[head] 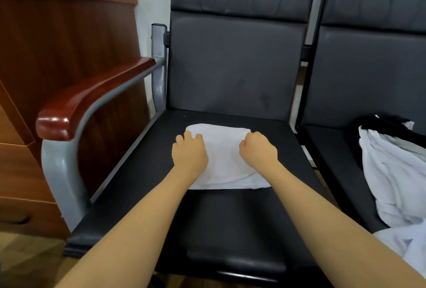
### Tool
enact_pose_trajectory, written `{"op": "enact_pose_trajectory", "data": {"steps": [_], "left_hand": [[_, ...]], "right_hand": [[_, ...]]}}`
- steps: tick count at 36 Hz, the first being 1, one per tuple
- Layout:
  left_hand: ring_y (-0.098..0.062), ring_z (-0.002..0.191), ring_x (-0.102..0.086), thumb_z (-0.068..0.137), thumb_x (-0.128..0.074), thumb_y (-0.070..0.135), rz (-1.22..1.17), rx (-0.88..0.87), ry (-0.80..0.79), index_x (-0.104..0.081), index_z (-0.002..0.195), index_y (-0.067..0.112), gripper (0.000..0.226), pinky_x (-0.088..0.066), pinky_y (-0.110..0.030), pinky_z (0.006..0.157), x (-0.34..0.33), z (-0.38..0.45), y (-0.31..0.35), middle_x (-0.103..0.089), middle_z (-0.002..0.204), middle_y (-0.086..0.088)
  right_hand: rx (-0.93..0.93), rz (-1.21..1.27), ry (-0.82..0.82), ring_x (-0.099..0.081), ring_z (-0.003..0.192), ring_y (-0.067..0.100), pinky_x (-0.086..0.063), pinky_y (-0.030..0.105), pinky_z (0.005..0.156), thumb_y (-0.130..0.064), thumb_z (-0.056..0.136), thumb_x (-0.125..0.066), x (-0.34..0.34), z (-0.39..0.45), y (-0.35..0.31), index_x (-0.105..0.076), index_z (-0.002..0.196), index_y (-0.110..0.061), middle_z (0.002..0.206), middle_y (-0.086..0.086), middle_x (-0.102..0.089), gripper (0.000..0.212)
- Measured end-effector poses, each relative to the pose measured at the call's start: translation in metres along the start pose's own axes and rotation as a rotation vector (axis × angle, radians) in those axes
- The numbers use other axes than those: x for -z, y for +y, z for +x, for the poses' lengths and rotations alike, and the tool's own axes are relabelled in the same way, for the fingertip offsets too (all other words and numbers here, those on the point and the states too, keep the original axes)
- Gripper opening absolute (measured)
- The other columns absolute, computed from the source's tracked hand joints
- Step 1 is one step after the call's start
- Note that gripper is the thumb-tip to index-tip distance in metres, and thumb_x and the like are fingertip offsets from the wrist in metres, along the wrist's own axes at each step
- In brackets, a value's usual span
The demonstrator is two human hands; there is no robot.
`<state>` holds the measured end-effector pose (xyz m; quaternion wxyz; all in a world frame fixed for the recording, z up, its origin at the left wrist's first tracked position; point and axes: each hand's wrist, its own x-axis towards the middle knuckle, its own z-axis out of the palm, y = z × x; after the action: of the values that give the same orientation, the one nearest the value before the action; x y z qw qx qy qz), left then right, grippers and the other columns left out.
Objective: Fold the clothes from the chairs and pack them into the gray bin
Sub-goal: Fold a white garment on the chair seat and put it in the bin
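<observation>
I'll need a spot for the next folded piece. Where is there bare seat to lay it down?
Bare room: the front of the left chair seat, between the folded white garment and the seat's front edge, and a strip behind the garment below the backrest. Crowded: the right chair seat, mostly under the pile of unfolded clothes.

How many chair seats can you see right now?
2: the near seat under the folded white cloth and both hands, and the right seat holding unfolded clothes. More may sit off frame.

An office or waiting room: linked black leather chairs on a grey metal frame (237, 68) with a glossy reddish wooden armrest (92, 94), beside a reddish-brown wooden desk (57, 40).
</observation>
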<state>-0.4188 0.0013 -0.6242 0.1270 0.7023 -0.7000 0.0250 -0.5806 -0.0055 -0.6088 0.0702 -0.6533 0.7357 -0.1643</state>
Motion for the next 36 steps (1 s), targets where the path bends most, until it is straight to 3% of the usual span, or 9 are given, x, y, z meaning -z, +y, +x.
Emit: {"op": "enact_pose_trajectory", "data": {"steps": [3, 5, 7, 13, 20, 23, 26, 31, 36], "left_hand": [[-0.030, 0.114, -0.045, 0.097, -0.045, 0.025, 0.008, 0.166, -0.048, -0.039, 0.128, 0.010, 0.035, -0.039, -0.032, 0.089, -0.007, 0.012, -0.002, -0.042, 0.129, -0.015], [-0.030, 0.116, -0.046, 0.098, -0.042, 0.031, 0.010, 0.219, -0.052, -0.036, 0.132, 0.008, 0.041, -0.040, -0.033, 0.092, -0.014, 0.019, -0.005, -0.043, 0.130, -0.016], [-0.028, 0.115, -0.047, 0.099, -0.039, 0.036, 0.015, 0.238, -0.045, -0.034, 0.134, 0.007, 0.045, -0.040, -0.033, 0.091, -0.020, 0.023, -0.006, -0.045, 0.130, -0.016], [-0.025, 0.105, -0.052, 0.101, -0.034, 0.036, 0.017, 0.217, -0.030, -0.021, 0.143, 0.012, 0.049, -0.040, -0.031, 0.084, -0.030, 0.029, -0.005, -0.050, 0.121, -0.013], [-0.011, 0.058, -0.036, 0.100, -0.041, 0.017, -0.031, 0.081, -0.014, -0.026, 0.137, 0.018, 0.040, -0.038, -0.027, 0.062, -0.027, 0.018, -0.007, -0.043, 0.111, -0.010], [-0.010, 0.056, -0.036, 0.099, -0.041, 0.015, -0.048, 0.047, -0.033, -0.026, 0.138, 0.018, 0.042, -0.041, -0.027, 0.060, -0.020, 0.008, -0.010, -0.039, 0.117, -0.011], [-0.012, 0.061, -0.042, 0.097, -0.044, 0.013, -0.034, 0.029, -0.036, -0.025, 0.139, 0.017, 0.046, -0.043, -0.027, 0.062, -0.009, -0.004, -0.013, -0.038, 0.123, -0.013], [-0.013, 0.070, -0.045, 0.095, -0.048, 0.014, 0.037, -0.003, 0.002, -0.025, 0.139, 0.016, 0.049, -0.042, -0.025, 0.064, 0.008, -0.029, -0.013, -0.037, 0.127, -0.014], [-0.011, 0.058, -0.035, 0.093, -0.053, 0.014, 0.114, -0.007, 0.067, -0.027, 0.136, 0.015, 0.050, -0.041, -0.025, 0.059, 0.032, -0.049, -0.018, -0.038, 0.123, -0.013]], "right_hand": [[-0.069, -0.086, 0.029, -0.051, 0.094, 0.026, -0.038, 0.033, 0.077, -0.010, 0.093, -0.040, -0.012, 0.014, 0.001, -0.050, 0.090, -0.008, 0.104, 0.009, -0.050, 0.010], [-0.123, -0.142, 0.051, -0.050, 0.109, 0.027, -0.038, 0.035, 0.086, -0.014, 0.094, -0.040, -0.024, 0.020, 0.004, -0.049, 0.112, -0.006, 0.118, 0.011, -0.051, 0.021], [-0.165, -0.185, 0.089, -0.048, 0.112, 0.027, -0.035, 0.036, 0.092, -0.023, 0.098, -0.039, -0.034, 0.023, 0.008, -0.047, 0.115, -0.007, 0.121, 0.010, -0.050, 0.025], [-0.171, -0.229, 0.171, -0.048, 0.103, 0.025, -0.032, 0.037, 0.091, -0.047, 0.097, -0.037, -0.051, 0.024, 0.012, -0.049, 0.105, -0.009, 0.109, 0.007, -0.053, 0.040], [-0.055, -0.239, 0.213, -0.049, 0.093, 0.022, -0.031, 0.033, 0.081, -0.037, 0.100, -0.036, -0.051, 0.015, 0.013, -0.047, 0.107, -0.011, 0.101, 0.003, -0.052, 0.029], [0.015, -0.215, 0.216, -0.050, 0.075, 0.019, -0.028, 0.032, 0.075, -0.032, 0.102, -0.032, -0.047, 0.006, 0.011, -0.042, 0.114, -0.010, 0.084, -0.001, -0.055, 0.027], [0.034, -0.171, 0.157, -0.055, 0.073, 0.020, -0.033, 0.033, 0.084, -0.031, 0.103, -0.029, -0.045, -0.004, 0.009, -0.037, 0.123, -0.008, 0.081, -0.003, -0.059, 0.032], [0.069, -0.226, 0.146, -0.044, 0.062, 0.018, -0.027, 0.031, 0.073, -0.029, 0.103, -0.028, -0.039, -0.027, 0.005, -0.041, 0.118, -0.009, 0.062, -0.009, -0.040, 0.029], [0.132, -0.091, 0.180, -0.046, 0.066, 0.017, -0.038, 0.033, 0.080, -0.026, 0.102, -0.030, -0.023, -0.048, -0.015, -0.035, 0.132, -0.010, 0.075, -0.005, -0.050, 0.034]]}}
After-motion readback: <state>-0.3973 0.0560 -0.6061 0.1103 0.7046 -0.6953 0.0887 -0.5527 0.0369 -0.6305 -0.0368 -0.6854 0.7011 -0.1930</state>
